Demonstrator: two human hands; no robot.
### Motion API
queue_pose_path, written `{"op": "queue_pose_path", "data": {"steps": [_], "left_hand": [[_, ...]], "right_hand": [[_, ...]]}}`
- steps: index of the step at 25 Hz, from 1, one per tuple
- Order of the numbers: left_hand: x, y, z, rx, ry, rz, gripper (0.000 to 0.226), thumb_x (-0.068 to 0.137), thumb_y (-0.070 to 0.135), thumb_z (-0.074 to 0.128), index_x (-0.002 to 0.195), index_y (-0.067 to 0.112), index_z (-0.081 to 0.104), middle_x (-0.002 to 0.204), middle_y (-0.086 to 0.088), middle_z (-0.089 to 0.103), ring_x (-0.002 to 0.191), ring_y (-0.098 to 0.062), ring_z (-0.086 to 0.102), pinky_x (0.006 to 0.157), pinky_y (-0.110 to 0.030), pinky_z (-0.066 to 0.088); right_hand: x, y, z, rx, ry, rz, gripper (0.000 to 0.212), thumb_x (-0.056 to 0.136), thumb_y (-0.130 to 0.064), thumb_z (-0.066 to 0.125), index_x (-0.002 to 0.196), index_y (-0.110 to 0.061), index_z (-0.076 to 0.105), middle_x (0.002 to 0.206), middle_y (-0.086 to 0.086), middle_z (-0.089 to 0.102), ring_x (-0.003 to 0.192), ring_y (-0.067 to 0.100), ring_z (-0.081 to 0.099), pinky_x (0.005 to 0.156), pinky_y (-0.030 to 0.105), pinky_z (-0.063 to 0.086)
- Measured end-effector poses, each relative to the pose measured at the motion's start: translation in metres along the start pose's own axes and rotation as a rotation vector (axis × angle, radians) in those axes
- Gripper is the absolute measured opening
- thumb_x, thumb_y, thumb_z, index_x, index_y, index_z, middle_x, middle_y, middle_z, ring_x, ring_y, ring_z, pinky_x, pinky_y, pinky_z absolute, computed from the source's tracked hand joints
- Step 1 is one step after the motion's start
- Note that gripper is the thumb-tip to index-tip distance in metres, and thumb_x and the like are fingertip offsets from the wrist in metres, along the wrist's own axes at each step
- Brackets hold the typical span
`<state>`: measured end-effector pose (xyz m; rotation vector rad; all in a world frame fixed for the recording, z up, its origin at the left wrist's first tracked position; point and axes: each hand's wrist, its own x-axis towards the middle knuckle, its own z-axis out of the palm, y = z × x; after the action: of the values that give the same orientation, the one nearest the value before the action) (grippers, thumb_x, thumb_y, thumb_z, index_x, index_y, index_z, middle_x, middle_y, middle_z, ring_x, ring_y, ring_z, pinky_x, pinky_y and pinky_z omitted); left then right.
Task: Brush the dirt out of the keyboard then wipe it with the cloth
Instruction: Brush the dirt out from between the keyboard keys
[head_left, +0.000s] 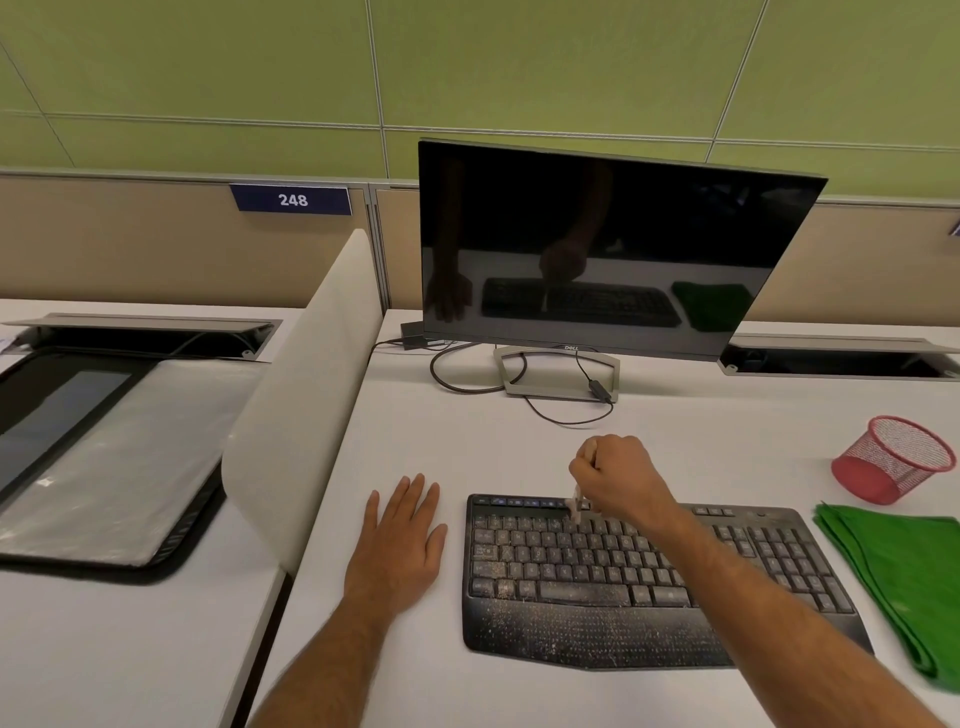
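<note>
Keyboard (623, 577) sits on the white desk (519, 441) in front of the monitor (597, 244), black, speckled with pale dirt on keys and palm rest. Right hand (618, 480) fisted around a small brush (576, 509), bristles down on the top key rows, left of centre. Left hand (400, 540) flat on the desk just left of the keyboard, fingers straight, holding nothing. Green cloth (904, 577) folded just right of the keyboard. Red mesh cup (893, 457) tipped on its side behind the cloth.
</note>
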<state>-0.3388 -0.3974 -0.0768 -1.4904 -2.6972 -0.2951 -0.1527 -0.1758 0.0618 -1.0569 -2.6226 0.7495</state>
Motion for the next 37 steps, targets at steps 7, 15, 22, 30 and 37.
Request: {"op": "queue_pose_path", "data": {"steps": [7, 15, 22, 30, 37], "left_hand": [[-0.001, 0.001, -0.002, -0.019, 0.005, 0.0, 0.065, 0.099, 0.05, 0.018, 0.153, 0.02, 0.036, 0.16, -0.001, 0.029, 0.149, -0.019, 0.023, 0.118, -0.042, -0.002], [0.0, 0.002, -0.003, -0.044, -0.002, -0.001, 0.07, 0.096, 0.053, 0.009, 0.156, 0.021, 0.026, 0.164, 0.002, 0.018, 0.152, -0.016, 0.012, 0.119, -0.04, -0.008], [-0.001, 0.003, -0.005, -0.052, 0.003, -0.002, 0.068, 0.097, 0.051, 0.012, 0.154, 0.019, 0.031, 0.162, 0.0, 0.025, 0.151, -0.017, 0.017, 0.119, -0.041, -0.005], [-0.004, 0.007, -0.01, -0.067, -0.008, -0.043, 0.06, 0.096, 0.046, 0.029, 0.141, 0.017, 0.055, 0.147, -0.006, 0.051, 0.14, -0.024, 0.043, 0.119, -0.048, 0.021], [-0.004, 0.009, -0.015, -0.06, -0.026, -0.051, 0.073, 0.092, 0.051, 0.013, 0.151, 0.02, 0.041, 0.158, -0.002, 0.036, 0.148, -0.021, 0.027, 0.122, -0.044, 0.01]], "right_hand": [[-0.007, -0.001, 0.001, 0.045, 0.033, 0.007, 0.033, 0.091, -0.015, 0.048, 0.065, -0.002, 0.063, 0.055, -0.005, 0.063, 0.048, 0.005, 0.063, 0.056, 0.039, 0.057], [-0.008, 0.006, 0.004, 0.006, 0.013, -0.078, 0.031, 0.089, -0.016, 0.048, 0.06, -0.018, 0.06, 0.062, -0.005, 0.067, 0.055, 0.009, 0.063, 0.056, 0.036, 0.055], [-0.011, 0.003, -0.002, -0.003, -0.053, -0.166, 0.015, 0.092, -0.025, 0.06, 0.082, -0.021, 0.069, 0.07, -0.015, 0.065, 0.064, -0.001, 0.058, 0.058, 0.012, 0.039], [-0.014, -0.011, -0.002, 0.029, -0.153, -0.257, 0.006, 0.088, -0.027, 0.069, 0.088, -0.024, 0.073, 0.082, -0.014, 0.071, 0.077, 0.001, 0.063, 0.07, 0.02, 0.051], [-0.017, -0.018, 0.003, 0.022, -0.164, -0.235, 0.008, 0.089, -0.02, 0.068, 0.085, -0.019, 0.075, 0.08, -0.015, 0.068, 0.075, -0.002, 0.061, 0.064, 0.009, 0.042]]}}
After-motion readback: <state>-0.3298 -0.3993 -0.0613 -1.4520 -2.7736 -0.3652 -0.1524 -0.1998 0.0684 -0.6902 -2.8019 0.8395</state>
